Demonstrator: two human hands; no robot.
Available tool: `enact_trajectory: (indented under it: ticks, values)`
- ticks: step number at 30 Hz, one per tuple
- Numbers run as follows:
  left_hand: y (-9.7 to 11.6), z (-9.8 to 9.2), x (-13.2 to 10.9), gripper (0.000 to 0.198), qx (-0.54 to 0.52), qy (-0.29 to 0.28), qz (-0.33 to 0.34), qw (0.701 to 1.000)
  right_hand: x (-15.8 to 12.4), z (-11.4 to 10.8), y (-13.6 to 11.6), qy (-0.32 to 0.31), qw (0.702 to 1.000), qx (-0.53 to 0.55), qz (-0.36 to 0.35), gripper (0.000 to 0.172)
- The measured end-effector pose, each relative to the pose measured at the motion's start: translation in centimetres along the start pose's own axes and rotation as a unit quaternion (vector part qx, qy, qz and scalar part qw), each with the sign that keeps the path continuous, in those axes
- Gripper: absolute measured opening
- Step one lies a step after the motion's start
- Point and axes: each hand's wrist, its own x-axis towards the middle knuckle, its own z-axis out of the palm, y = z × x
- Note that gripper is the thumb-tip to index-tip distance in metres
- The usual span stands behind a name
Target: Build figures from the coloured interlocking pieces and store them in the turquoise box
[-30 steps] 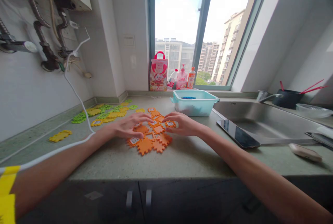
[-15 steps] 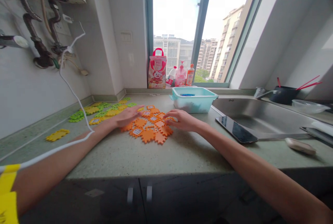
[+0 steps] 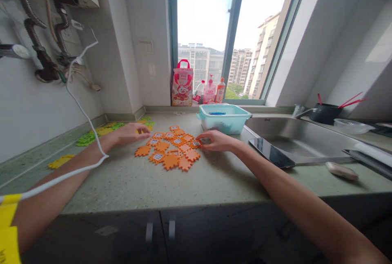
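A heap of orange interlocking plastic pieces (image 3: 170, 161) with toothed edges lies on the counter, several with white printed labels. My right hand (image 3: 218, 140) is at the heap's right edge, its thumb and fingers around a labelled orange piece (image 3: 196, 144). My left hand (image 3: 131, 133) hovers left of the heap, fingers apart and holding nothing I can see. Behind and beneath it are green pieces (image 3: 85, 139) and yellow pieces (image 3: 104, 130), partly hidden by the hand and forearm. A single yellow piece (image 3: 60, 161) lies nearer, beside the left forearm.
A light-blue plastic tub (image 3: 225, 123) with blue things inside stands behind my right hand. A dark phone (image 3: 271, 153) lies by the steel sink (image 3: 306, 141). A white cable (image 3: 87, 112) hangs across my left forearm. Bottles (image 3: 210, 92) and a pink bag (image 3: 182, 86) line the windowsill.
My left hand has moved left, off the orange heap, uncovering pieces there. My right hand stays at the right edge, where a labelled orange piece now shows at its fingertips. The view has shifted slightly.
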Motion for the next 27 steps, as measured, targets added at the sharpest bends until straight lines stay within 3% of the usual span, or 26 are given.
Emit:
enact_trajectory:
  ticks: [4,11,16,21,27]
  values:
    - [0.0,-1.0,-0.7,0.064,-0.064,-0.136,-0.031,0.988,0.1,0.4,0.4,-0.01,1.0,0.01,0.021,0.034]
    - [1.1,-1.2,-1.3,0.053,-0.084,-0.184,-0.032,0.979,0.3,0.8,0.9,0.01,1.0,0.011,0.022,0.032]
    - [1.3,-0.9,-1.0,0.055,-0.06,-0.151,-0.047,0.986,0.3,0.7,0.9,0.015,0.999,-0.029,0.031,0.032]
    - [2.4,-0.1,-0.8,0.056,-0.007,-0.079,-0.025,0.997,0.2,0.2,0.0,0.05,0.997,-0.058,-0.014,0.034]
    - [3.7,-0.3,-1.0,0.052,-0.003,0.001,0.051,0.999,-0.1,-0.1,-3.8,-0.015,0.994,0.077,-0.076,0.056]
